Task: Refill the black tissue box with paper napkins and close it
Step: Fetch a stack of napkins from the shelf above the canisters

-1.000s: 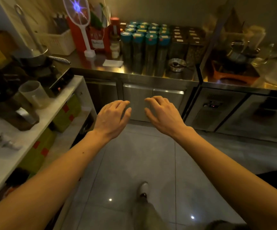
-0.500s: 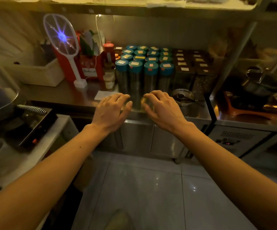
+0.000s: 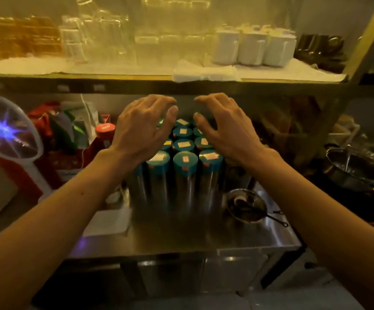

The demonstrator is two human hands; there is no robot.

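Head view, one entry per item. Left hand (image 3: 143, 128): hovering palm down over the canisters, fingers spread and curled, gripping nothing. Right hand (image 3: 224, 128): hovering level with it, fingers likewise curled and empty; the two hands are sitting close side by side with a narrow gap between the thumbs, not touching.

Paper napkins (image 3: 206, 73): a white folded stack lying at the front edge of the upper shelf (image 3: 92, 78), above and just beyond the fingertips of both hands, slightly nearer the right one. Neither hand is touching it. Black tissue box: not showing anywhere in this view.

Teal-lidded canisters (image 3: 185, 162): standing upright in tight rows on the steel counter (image 3: 181, 238), directly beneath both hands, each lid carrying a small label. White mugs (image 3: 252, 49): three standing behind the napkins on the same shelf, to the right. Clear glasses (image 3: 105, 36): standing blurred on the shelf's left part. Small metal bowl (image 3: 246, 208): sitting on the counter right of the canisters, a dark utensil lying in it. Electric swatter (image 3: 7, 133): leaning at far left, glowing purple.

Change from half a second ago: both arms are reaching higher and farther forward, hands now over the canister lids rather than before the counter edge; the viewpoint is tilting up, bringing the shelf, its napkins and mugs fully into sight, while the floor is dropping almost out of frame.
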